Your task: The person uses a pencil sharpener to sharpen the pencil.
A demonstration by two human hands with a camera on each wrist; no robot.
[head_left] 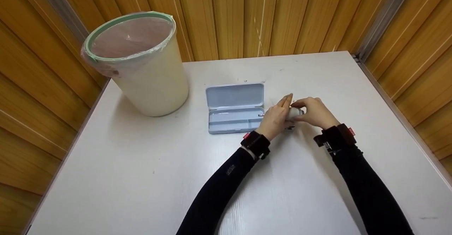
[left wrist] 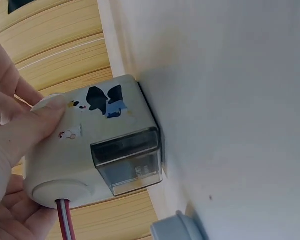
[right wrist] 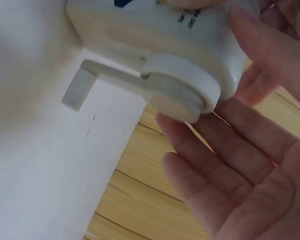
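Observation:
A white pencil sharpener (head_left: 296,112) (left wrist: 90,145) (right wrist: 155,30) with a cartoon sticker and a clear shavings drawer lies on the table between both hands. My left hand (head_left: 277,116) (left wrist: 20,135) grips its body, thumb pressed on top. A red-and-white striped pencil (left wrist: 65,225) sticks out of its round front hole. My right hand (head_left: 314,111) (right wrist: 230,165) holds the crank end with thumb and forefinger, and its other fingers lie loose under the hub. The crank handle (right wrist: 110,75) stands free, untouched.
An open light-blue pencil case (head_left: 235,108) (left wrist: 177,227) lies just left of the hands. A cream waste bin (head_left: 141,65) with a green rim and a plastic liner stands at the back left of the white table (head_left: 141,164). Wooden walls close in the table's sides.

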